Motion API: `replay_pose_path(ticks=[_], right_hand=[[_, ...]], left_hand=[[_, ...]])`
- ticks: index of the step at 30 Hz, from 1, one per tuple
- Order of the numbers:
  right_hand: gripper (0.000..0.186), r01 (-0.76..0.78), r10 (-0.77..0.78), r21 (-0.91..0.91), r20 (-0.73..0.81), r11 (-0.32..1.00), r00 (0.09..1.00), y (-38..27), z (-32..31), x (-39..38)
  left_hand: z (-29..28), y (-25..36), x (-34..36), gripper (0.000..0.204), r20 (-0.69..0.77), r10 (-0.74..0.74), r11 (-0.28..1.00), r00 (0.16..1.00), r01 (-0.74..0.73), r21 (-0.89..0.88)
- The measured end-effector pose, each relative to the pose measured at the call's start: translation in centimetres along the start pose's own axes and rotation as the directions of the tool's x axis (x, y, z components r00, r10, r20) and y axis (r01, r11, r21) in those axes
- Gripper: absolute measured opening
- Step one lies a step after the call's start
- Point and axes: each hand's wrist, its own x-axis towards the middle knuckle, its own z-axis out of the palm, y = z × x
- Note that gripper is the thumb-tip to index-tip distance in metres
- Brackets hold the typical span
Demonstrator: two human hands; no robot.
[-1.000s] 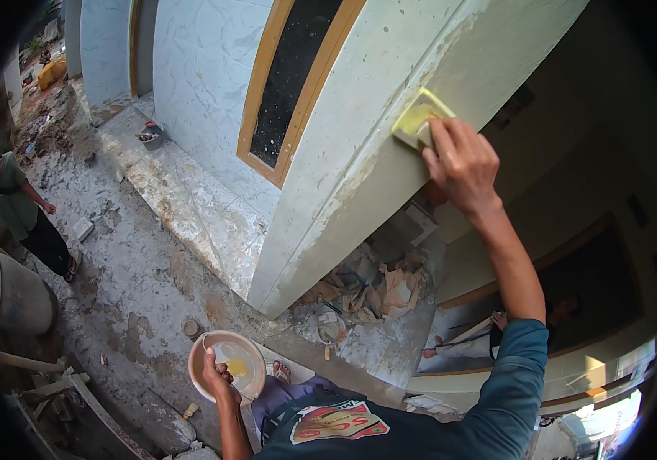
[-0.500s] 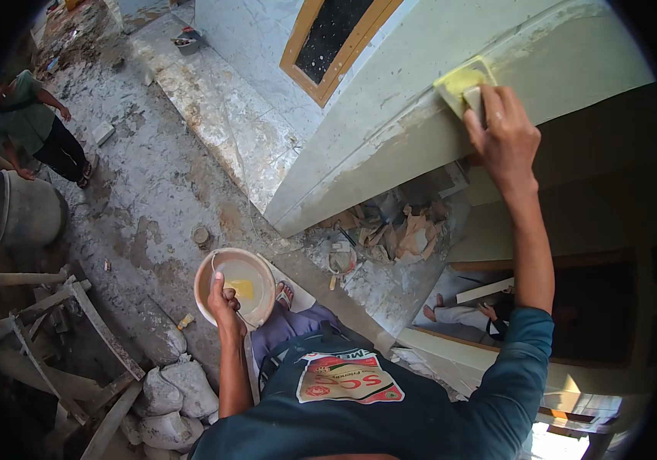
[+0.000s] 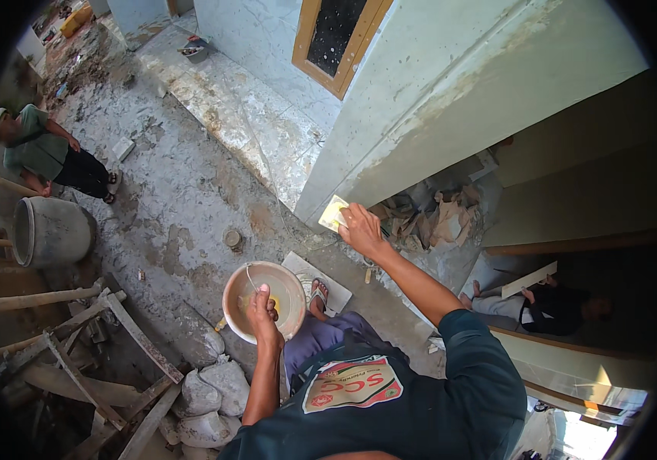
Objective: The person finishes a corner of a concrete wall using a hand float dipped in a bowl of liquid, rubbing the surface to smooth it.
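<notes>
My right hand [image 3: 363,228] is closed around a sponge float [image 3: 334,214], pale yellow and white, at the lower corner of the plastered wall [image 3: 412,115]. Whether the float touches the wall there I cannot tell. My left hand [image 3: 265,316] grips the thin wire handle [image 3: 250,277] of a round, peach-coloured bucket [image 3: 296,290], held in front of my legs. Cloudy water fills part of the bucket. Something yellow in it shows beside my left fingers, mostly hidden by them.
A person [image 3: 49,157] stands at the left by a large grey tub [image 3: 54,230]. Wooden trestles [image 3: 140,337] and filled sacks [image 3: 209,395] lie near my left. Torn brown paper [image 3: 451,218] is heaped behind the wall. Another person [image 3: 547,303] holds a pale board [image 3: 529,279] in the doorway.
My right hand has brought the float down from high on the wall to its lower corner. The view has shifted; my left hand still holds the bucket.
</notes>
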Motion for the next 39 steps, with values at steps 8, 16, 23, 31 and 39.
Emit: replay_pose_path(ticks=[8,16,23,31,39], right_hand=[[0.029,-0.022,-0.059,0.194,0.403,0.981,0.913,-8.3,-4.4,-2.0],[0.02,-0.104,0.078,0.016,0.552,0.994,0.83,-8.3,2.0,-1.1],[0.027,-0.215,0.234,-0.138,0.142,0.967,0.962,-3.7,-15.2,-0.6],[0.05,-0.162,-0.274,-0.591,-0.577,0.79,0.769,-0.5,-37.8,7.8],[0.026,0.134,-0.387,-0.776,-0.151,0.617,0.91,3.4,-30.5,7.7]], left_hand=[[4.6,1.9,-2.0,0.028,0.26,0.043,0.999,0.965,-0.044,-0.003],[11.0,3.6,-3.3,0.032,0.501,0.032,0.999,0.865,-0.021,-0.027],[15.0,3.7,-2.8,0.029,0.569,0.009,0.997,0.822,0.035,-0.066],[14.5,2.8,-1.6,0.028,0.501,0.055,0.997,0.863,-0.024,-0.069],[10.3,1.0,1.0,0.029,0.34,0.005,0.998,0.941,0.013,-0.053]])
